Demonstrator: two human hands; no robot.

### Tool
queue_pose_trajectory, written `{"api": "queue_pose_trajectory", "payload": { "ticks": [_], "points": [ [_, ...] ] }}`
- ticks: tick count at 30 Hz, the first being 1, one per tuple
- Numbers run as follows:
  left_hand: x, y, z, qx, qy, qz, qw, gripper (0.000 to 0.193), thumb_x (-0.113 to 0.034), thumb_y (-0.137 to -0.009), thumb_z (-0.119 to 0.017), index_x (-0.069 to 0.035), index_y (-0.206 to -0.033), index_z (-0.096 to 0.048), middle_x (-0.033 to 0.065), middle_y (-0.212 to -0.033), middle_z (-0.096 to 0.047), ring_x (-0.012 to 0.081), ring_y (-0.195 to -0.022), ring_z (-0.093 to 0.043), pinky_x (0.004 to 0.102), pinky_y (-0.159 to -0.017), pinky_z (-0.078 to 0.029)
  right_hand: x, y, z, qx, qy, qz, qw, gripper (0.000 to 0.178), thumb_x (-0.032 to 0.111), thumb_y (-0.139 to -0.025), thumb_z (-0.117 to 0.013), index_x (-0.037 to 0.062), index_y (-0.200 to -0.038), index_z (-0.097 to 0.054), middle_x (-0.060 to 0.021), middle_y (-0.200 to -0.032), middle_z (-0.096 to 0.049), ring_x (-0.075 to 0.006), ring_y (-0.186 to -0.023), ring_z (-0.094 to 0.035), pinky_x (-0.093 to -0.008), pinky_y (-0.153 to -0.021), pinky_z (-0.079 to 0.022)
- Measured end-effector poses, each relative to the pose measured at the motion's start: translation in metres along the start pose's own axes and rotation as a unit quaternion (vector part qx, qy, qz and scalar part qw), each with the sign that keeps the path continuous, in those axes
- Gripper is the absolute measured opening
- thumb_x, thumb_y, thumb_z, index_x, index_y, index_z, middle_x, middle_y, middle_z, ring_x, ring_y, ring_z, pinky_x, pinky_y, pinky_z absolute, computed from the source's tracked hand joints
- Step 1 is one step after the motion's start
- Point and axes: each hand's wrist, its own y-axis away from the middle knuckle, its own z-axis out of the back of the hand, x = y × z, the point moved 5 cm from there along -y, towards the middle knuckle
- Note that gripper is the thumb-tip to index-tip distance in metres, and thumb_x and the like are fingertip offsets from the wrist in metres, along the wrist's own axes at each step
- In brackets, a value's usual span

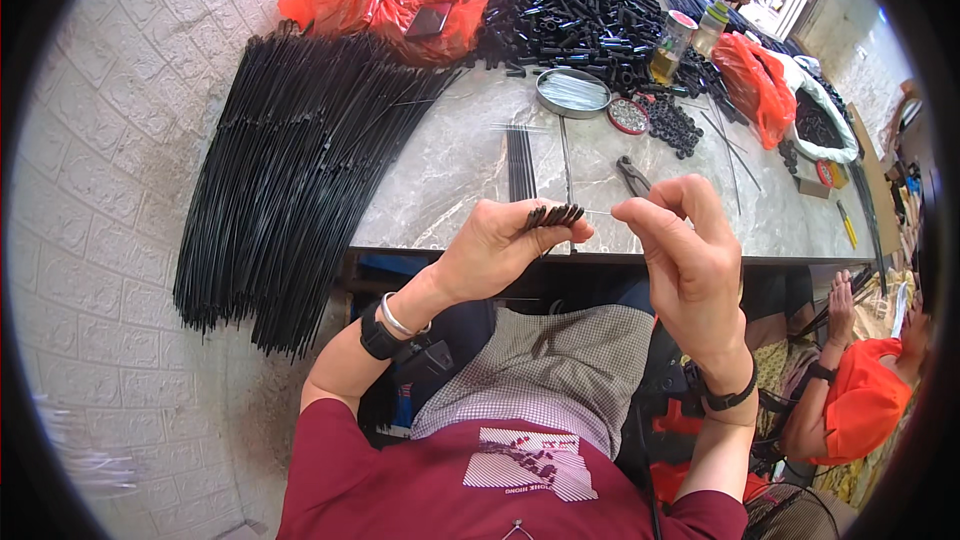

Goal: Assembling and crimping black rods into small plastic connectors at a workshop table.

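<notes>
My left hand (500,250) is closed around a few thin black rods (520,165), pinched between thumb and fingers over the table's front edge. Their short dark tips (555,215) stand side by side above my thumb, and the shafts reach away over the tabletop. Just to the right, my right hand (685,250) pinches a thin pale needle-like piece (600,212), which points at the rod tips. Whether it touches them I cannot tell. Behind my right hand lie pliers (632,176) with dark jaws. More fine pale pieces (515,127) lie across the rods' far ends.
A big bundle of black rods (300,170) overhangs the table's left edge. Farther back are red plastic bags (440,0), heaped black tubes (570,25), a round tin (573,112), a dish of small metal parts (628,116) and black rings (675,127). A person in orange (865,400) sits at right.
</notes>
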Motion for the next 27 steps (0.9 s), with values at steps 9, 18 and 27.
{"api": "queue_pose_trajectory", "payload": {
  "ticks": [9, 18, 27],
  "points": [
    [0.001, 0.001, -0.004, 0.002, 0.001, -0.006, 1.0, 0.017, -0.001, -0.092, -0.057, -0.001, -0.106, -0.068, 0.0074, -0.1, -0.071, 0.0136, -0.096, -0.065, 0.0274, -0.086, -0.052, 0.001, 0.003, -0.001, 0.007, -0.013, -0.025, 1.0, 0.026, -0.009, -0.07, -0.065, 0.0019, -0.094, -0.065, -0.0106, -0.082, -0.051, -0.0262, -0.074, -0.055, -0.0341, -0.063, -0.044],
    [-0.004, 0.0, -0.005, 0.021, -0.024, -0.011, 0.999, 0.02, 0.0, -0.091, -0.057, -0.001, -0.109, -0.066, 0.0085, -0.101, -0.071, 0.0149, -0.097, -0.066, 0.0279, -0.086, -0.052, -0.004, 0.0, -0.003, 0.018, -0.038, -0.003, 0.999, 0.02, -0.009, -0.075, -0.063, 0.0013, -0.092, -0.066, -0.0111, -0.081, -0.053, -0.0255, -0.072, -0.056, -0.0333, -0.062, -0.045],
    [-0.002, 0.0, -0.004, 0.021, -0.028, -0.019, 0.999, 0.021, -0.001, -0.091, -0.057, -0.001, -0.11, -0.066, 0.0086, -0.101, -0.071, 0.0157, -0.097, -0.067, 0.0283, -0.087, -0.052, -0.017, -0.01, -0.01, 0.089, -0.157, -0.067, 0.981, 0.02, -0.007, -0.072, -0.062, 0.0025, -0.09, -0.066, -0.0093, -0.081, -0.053, -0.0257, -0.075, -0.055, -0.0342, -0.063, -0.045]
  ]
}}
